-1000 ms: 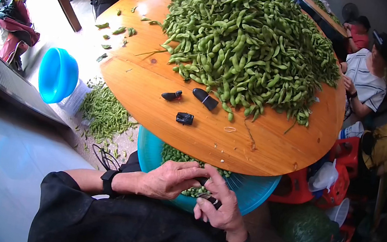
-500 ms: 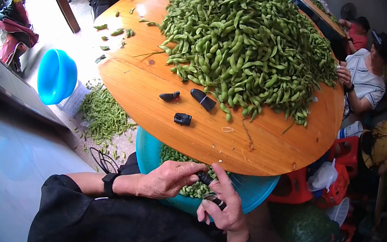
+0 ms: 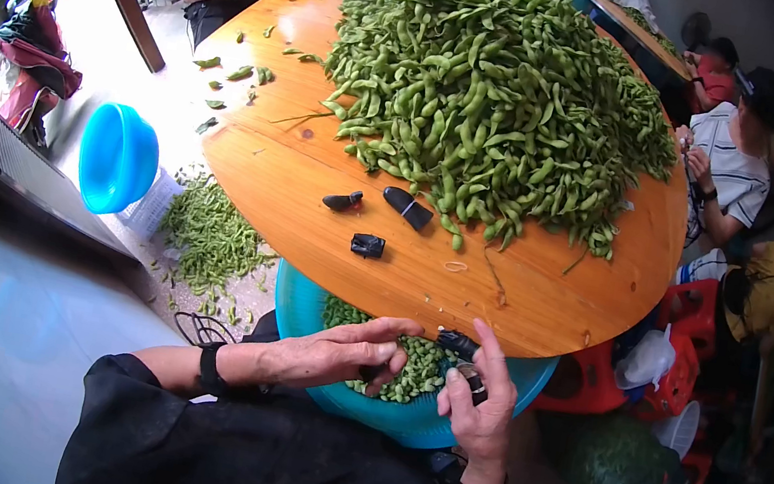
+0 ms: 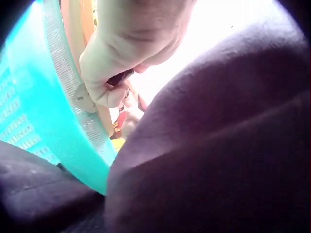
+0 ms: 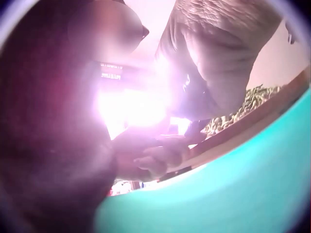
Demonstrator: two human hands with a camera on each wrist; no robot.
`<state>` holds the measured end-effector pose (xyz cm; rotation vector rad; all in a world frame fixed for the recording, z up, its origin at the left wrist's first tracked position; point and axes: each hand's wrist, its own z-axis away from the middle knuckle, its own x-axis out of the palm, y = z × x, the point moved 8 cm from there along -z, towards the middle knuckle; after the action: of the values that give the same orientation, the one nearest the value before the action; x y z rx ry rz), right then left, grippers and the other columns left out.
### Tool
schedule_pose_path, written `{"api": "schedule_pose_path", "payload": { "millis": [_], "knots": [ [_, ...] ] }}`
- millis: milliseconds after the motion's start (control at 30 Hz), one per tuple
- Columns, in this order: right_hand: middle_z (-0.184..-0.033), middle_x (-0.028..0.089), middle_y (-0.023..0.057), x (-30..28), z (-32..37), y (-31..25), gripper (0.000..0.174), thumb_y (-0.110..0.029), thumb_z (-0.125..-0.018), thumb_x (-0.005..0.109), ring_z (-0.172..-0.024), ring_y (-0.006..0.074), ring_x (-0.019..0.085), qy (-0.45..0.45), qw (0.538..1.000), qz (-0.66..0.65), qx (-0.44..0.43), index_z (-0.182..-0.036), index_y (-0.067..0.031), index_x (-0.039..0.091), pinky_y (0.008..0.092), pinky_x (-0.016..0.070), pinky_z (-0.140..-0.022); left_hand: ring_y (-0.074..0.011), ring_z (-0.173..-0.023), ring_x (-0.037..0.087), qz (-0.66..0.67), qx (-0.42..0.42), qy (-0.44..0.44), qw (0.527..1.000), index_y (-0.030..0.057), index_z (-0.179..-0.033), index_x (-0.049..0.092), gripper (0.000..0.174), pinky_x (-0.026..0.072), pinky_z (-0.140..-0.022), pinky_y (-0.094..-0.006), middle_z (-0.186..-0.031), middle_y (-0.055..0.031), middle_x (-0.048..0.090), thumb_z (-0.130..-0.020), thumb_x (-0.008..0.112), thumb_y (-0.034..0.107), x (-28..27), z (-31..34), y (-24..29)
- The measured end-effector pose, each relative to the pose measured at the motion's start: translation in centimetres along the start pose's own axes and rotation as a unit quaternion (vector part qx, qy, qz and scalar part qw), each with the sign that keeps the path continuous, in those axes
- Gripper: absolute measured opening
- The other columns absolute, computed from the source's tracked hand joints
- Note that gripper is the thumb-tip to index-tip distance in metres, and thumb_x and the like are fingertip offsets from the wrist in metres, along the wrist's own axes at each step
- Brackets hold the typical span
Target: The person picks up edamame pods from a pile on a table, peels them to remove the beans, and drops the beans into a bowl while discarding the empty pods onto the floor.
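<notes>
My left hand (image 3: 339, 351) reaches over the turquoise basin (image 3: 295, 314) with its index finger stretched out. Dark material shows under its thumb; in the left wrist view a dark piece (image 4: 120, 77) sits among the bent fingers. Opposite, my right hand (image 3: 481, 414) has one finger pointing up. A glossy black sleeve (image 3: 459, 344) juts from its finger side toward the left hand, and a black band (image 3: 478, 386) circles another digit. A gap separates the two hands. Shelled green beans (image 3: 417, 373) lie in the basin beneath them.
A heap of green soybean pods (image 3: 491, 96) covers much of the wooden table (image 3: 309, 220). Several black pieces (image 3: 407, 208) lie near its front edge. A blue tub (image 3: 116, 161) and spilled pods (image 3: 209, 244) are at left. Red stools (image 3: 690, 310) and other people are around.
The left hand has drawn back left from the right hand, and its fingers have straightened. The right hand has shifted slightly right, with the black sleeve now in plain sight on it.
</notes>
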<state>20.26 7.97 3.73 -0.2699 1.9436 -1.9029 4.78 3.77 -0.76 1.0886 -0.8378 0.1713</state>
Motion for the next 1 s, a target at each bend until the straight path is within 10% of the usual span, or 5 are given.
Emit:
{"api": "schedule_pose_path", "payload": {
  "millis": [200,600,1000],
  "knots": [
    [-0.085,0.063,0.0088,0.3,0.6,-1.4,0.042,0.005,-0.084,0.058,-0.062,0.0140,0.059,-0.012,0.983,0.153,-0.099,-0.126,0.0004,0.060,0.0270,0.0474,-0.058,-0.0176,-0.100,0.051,-0.315,0.123,-0.069,0.939,0.0094,-0.155,0.020,0.077,0.0462,-0.089,-0.0301,-0.111,-0.0084,0.048,-0.088,0.052,-0.015,1.3,0.5,1.0],
    [-0.104,0.070,0.0168,3.8,1.4,-1.3,0.040,-0.002,-0.084,0.068,-0.090,0.0312,0.070,-0.120,0.975,0.163,-0.086,-0.123,-0.0072,0.063,0.0359,0.0561,-0.075,-0.0293,-0.099,0.059,-0.419,0.221,-0.028,0.880,0.0086,-0.155,0.018,0.090,0.0482,-0.088,-0.0370,-0.115,-0.0161,0.051,-0.079,0.060,-0.016,1.6,0.3,2.3],
    [-0.076,0.066,0.0089,3.0,0.2,-1.4,0.012,0.003,-0.081,0.070,-0.067,0.0190,0.066,0.001,0.978,0.172,-0.119,-0.092,-0.0016,0.067,0.0290,0.0503,-0.060,-0.0277,-0.097,0.059,-0.445,0.231,-0.025,0.865,0.0018,-0.147,0.035,0.065,0.0493,-0.086,-0.0358,-0.106,-0.0155,0.055,-0.088,0.061,-0.004,2.1,-0.4,2.9]
  ]
}}
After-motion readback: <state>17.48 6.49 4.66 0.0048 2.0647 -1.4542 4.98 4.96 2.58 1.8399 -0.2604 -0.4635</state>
